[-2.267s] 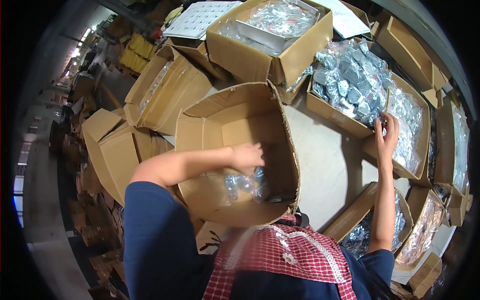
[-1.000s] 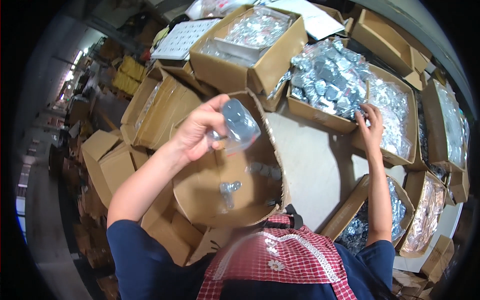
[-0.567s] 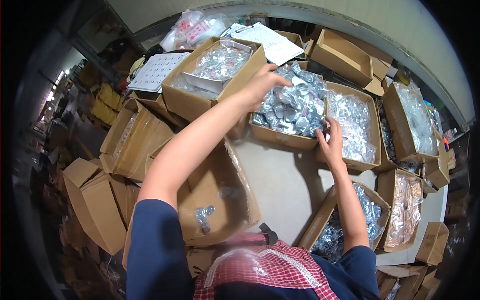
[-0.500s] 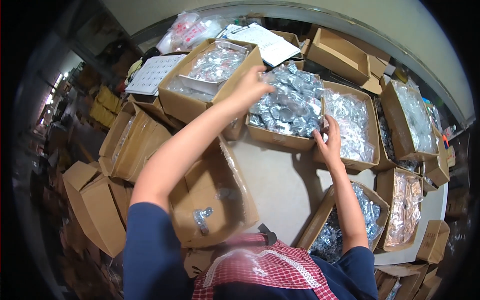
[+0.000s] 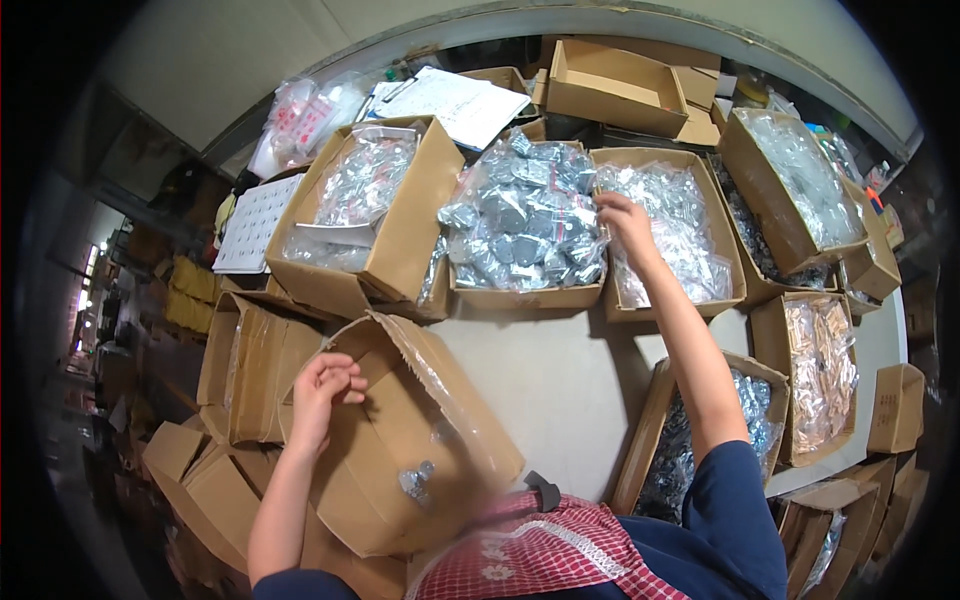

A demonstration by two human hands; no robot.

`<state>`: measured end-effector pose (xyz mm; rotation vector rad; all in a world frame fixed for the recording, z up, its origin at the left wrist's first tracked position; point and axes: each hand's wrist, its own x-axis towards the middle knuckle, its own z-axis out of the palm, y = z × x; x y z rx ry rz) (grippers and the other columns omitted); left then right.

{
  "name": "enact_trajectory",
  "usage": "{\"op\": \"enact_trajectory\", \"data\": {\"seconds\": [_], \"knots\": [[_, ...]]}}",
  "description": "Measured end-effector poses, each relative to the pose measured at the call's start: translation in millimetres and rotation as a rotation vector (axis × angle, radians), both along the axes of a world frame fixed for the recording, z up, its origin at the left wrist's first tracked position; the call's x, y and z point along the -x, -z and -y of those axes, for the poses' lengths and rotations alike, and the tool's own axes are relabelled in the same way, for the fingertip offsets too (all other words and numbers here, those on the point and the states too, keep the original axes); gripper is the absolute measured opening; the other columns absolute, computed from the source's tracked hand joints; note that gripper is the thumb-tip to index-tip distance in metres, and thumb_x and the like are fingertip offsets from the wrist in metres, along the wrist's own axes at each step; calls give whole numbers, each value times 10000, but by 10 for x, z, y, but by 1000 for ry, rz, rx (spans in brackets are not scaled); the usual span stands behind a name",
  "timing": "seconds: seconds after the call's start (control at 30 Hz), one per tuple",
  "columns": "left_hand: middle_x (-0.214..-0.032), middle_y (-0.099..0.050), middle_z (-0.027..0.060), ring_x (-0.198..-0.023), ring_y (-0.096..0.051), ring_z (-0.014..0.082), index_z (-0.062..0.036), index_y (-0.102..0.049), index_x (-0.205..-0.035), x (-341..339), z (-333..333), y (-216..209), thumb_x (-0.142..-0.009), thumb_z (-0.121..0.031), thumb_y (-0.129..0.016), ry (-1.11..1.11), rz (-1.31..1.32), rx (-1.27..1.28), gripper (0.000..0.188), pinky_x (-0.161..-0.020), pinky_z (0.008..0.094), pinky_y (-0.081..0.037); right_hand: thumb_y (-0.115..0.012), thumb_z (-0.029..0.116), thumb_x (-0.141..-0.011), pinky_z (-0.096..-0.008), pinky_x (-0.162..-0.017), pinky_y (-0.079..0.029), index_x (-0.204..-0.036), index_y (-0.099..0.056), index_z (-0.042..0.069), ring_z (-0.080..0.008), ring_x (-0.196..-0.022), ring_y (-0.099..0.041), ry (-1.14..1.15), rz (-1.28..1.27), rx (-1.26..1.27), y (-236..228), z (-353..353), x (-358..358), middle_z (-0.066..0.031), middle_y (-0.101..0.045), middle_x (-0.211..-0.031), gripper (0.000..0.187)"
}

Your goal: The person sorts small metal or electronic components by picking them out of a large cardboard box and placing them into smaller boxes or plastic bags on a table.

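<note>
Having left the far boxes, the left hand point(image 5: 322, 385) (empty, half-curled) now rests on the tilted carton point(image 5: 400, 450).

Open brown cardboard boxes point(image 5: 520, 296) hold clear plastic bags point(image 5: 520, 215) of silvery parts.

Cartons crowd the far edge of a pale bench point(image 5: 560, 370), among them an empty shallow box point(image 5: 610, 85) at the back and a tall box of clear-bagged parts point(image 5: 365, 215) toward the far left corner. A sheaf of white papers point(image 5: 450, 100) lies behind that box, with a white grid tray point(image 5: 255, 222) just beside it on the left. At the right edge sit a box of tan packets point(image 5: 820, 370) and a small closed carton point(image 5: 895, 408).
</note>
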<state>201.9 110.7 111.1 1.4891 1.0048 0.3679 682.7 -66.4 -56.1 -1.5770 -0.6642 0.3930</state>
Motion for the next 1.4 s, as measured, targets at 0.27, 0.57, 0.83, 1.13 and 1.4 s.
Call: {"op": "enact_trajectory", "data": {"seconds": [0.27, 0.57, 0.83, 1.13, 1.4], "knots": [[-1203, -570, 303, -1133, -568, 432, 34, -384, -1341, 462, 215, 782, -812, -253, -746, 904, -907, -255, 702, -933, 449, -485, -681, 142, -744, -399, -944, -495, -1195, -649, 48, -384, -1097, -613, 61, 573, 541, 51, -71, -595, -220, -624, -1209, 462], [-1106, -596, 360, -1018, -620, 444, 84, -81, -1503, 799, 596, 1705, -800, -481, -707, 1319, -1097, -153, 1098, -854, 440, -506, -658, 313, -814, -392, -684, -523, -888, -700, -12, -290, -752, -670, 287, 90, 504, 217, 93, -1050, -138, -695, -827, 336], [-1009, -599, 407, -829, -628, 522, 52, -230, -1494, 1121, 1212, 2066, -934, -264, -474, 1215, -1382, -1111, 688, -590, 584, -513, -655, 106, -876, -251, -759, -463, -1074, -662, -42, -94, -796, -555, 142, 83, -337, -564, 30, -98, -39, -649, -953, 247], [-825, -670, 191, -697, -663, 301, 143, -357, -1401, 1331, 956, 2231, -851, -192, -538, 1237, -1068, -1393, 669, -566, 458, -520, -620, 124, -775, -447, -1001, -398, -1320, -508, 51, -291, -1004, -537, -421, 1506, 220, -450, -104, 1081, -115, -537, -1020, 561], [-912, -689, 139, -817, -673, 256, 66, -603, -1108, 642, 754, 1870, -811, -278, -618, 1286, -1295, -822, 455, -748, 359, -536, -725, 141, -706, -507, -1093, -296, -1294, -559, 129, -323, -1183, -471, -390, 1343, 210, -641, -78, 1426, -147, -516, -1213, 612]]}}
